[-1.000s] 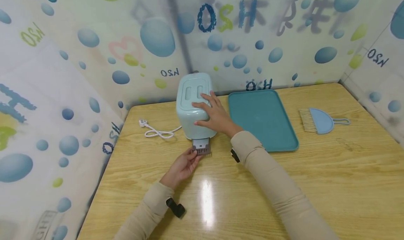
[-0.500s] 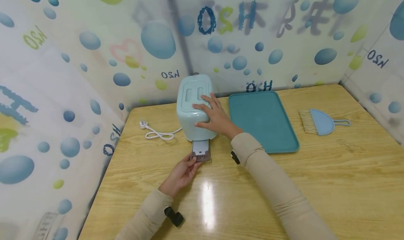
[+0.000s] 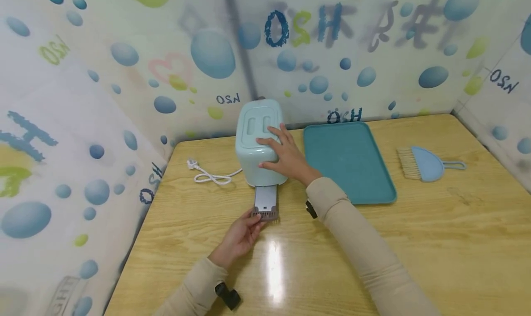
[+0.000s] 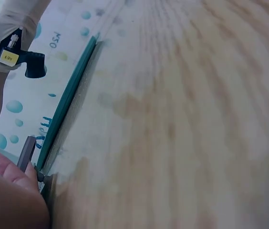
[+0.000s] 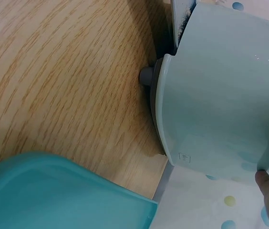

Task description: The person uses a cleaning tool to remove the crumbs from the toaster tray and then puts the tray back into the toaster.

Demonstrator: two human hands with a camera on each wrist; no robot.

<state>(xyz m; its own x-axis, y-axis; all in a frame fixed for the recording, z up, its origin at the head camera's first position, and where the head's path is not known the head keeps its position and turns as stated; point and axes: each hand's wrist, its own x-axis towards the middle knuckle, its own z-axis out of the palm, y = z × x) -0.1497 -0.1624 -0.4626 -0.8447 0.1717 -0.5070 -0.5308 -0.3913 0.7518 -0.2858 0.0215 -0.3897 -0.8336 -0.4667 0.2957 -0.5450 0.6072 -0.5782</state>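
A pale blue toaster point(image 3: 252, 163) with two slots stands against the back wall. Its crumb tray point(image 3: 265, 197), a light metal panel with a grey-brown slotted front, sticks out well past the toaster's near side. My left hand point(image 3: 236, 238) pinches that slotted front between thumb and fingers. Fine crumbs point(image 5: 186, 24) lie on the pulled-out tray in the right wrist view. My right hand point(image 3: 290, 160) rests on the toaster's near right corner, fingers spread on the top and thumb against the side. The tray's inner end is hidden inside the toaster.
A white power cord point(image 3: 212, 177) with its plug lies left of the toaster. On the right is a flat teal tray point(image 3: 348, 163). Farther right lie a blue dustpan point(image 3: 429, 164) and a pale-bristled brush point(image 3: 408, 163) against it.
My left hand has drawn the crumb tray farther out of the toaster, toward me. The right hand stays on the toaster, which keeps its place.
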